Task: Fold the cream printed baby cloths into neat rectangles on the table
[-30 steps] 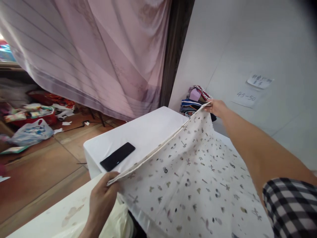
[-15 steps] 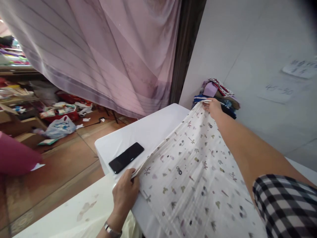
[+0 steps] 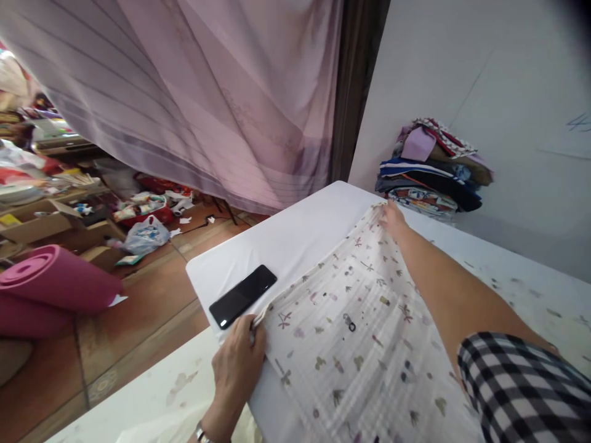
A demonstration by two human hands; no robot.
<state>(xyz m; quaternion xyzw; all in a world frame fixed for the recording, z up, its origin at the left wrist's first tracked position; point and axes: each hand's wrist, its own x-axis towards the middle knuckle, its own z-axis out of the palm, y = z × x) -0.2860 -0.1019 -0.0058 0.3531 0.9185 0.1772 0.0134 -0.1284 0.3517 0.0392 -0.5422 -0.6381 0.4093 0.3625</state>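
A thin white cloth [image 3: 351, 326] printed with small plants and figures is spread over the white table [image 3: 295, 227]. My left hand [image 3: 241, 357] pinches its near left corner, close beside a black phone [image 3: 242, 295] that lies flat on the table. At the far corner my right hand [image 3: 393, 216] grips the same cloth, the arm stretched out across it. Between the two hands the far edge runs fairly straight, with light creases below it. The fingertips of my right hand are partly hidden by the fabric.
Folded clothes are stacked in a pile [image 3: 431, 166] against the white wall, just past my right hand. A pink curtain [image 3: 258, 111] hangs beyond the table. On the floor to the left lie a rolled pink mat [image 3: 64, 280], plastic bags [image 3: 146, 235] and cardboard boxes [image 3: 41, 221].
My right hand has come down with the cloth's far corner, which sits lower, and the edge is slacker. The view has turned slightly left. My left hand keeps hold of its corner.
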